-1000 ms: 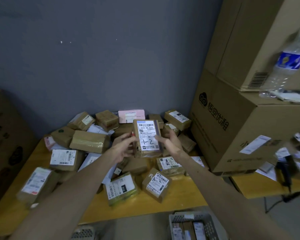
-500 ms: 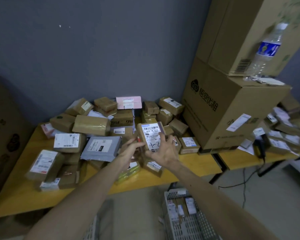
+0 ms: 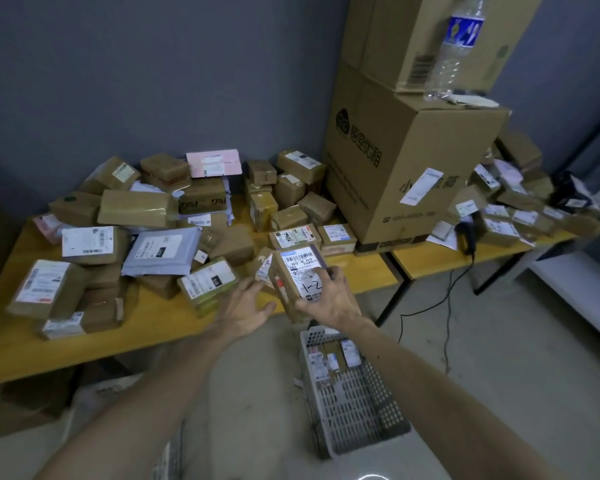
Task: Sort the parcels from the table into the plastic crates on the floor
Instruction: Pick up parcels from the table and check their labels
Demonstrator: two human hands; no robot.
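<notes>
One small parcel (image 3: 298,276) marked 1-2 sits gripped in the right hand (image 3: 330,301), the left hand (image 3: 244,308) spread loose just beside it, a grey crate (image 3: 361,417) below both.

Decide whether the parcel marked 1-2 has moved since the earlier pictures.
Yes. The parcel has come away from the pink parcel toward the table edge and crate.

Head view, down over table (image 3: 160,327)
</notes>
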